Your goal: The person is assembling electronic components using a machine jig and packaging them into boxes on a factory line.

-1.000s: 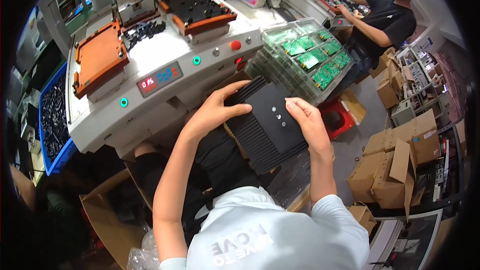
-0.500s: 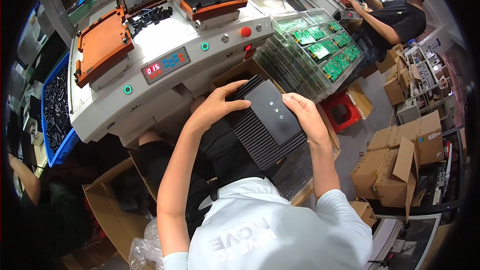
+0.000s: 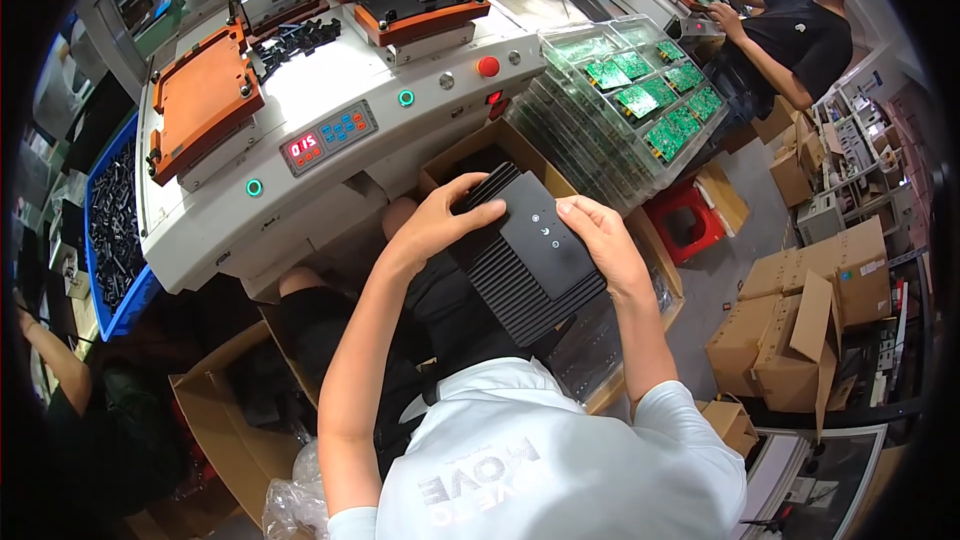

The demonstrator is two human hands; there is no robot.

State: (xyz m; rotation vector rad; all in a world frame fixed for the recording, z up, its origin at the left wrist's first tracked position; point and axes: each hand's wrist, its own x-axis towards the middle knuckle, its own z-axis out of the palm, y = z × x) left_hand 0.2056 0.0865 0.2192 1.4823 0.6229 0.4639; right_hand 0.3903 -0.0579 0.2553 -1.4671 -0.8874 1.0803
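A black ribbed plastic housing, with a smooth raised panel and small pale icons, is held tilted above my lap. My left hand grips its upper left side, thumb lying on the face and fingers round the edge. At the upper right edge my right hand holds it, thumb and fingers closed on the rim. The housing's underside is hidden. Below and beyond it stands an open cardboard box, with dark contents partly hidden.
Ahead is a white machine with orange fixtures and loose black parts. Clear trays of green circuit boards are stacked right of it. A blue bin of black pieces stands left. A co-worker works far right.
The housing has tilted slightly and shifted a little down and left with both hands still on it. The co-worker's arms have moved.
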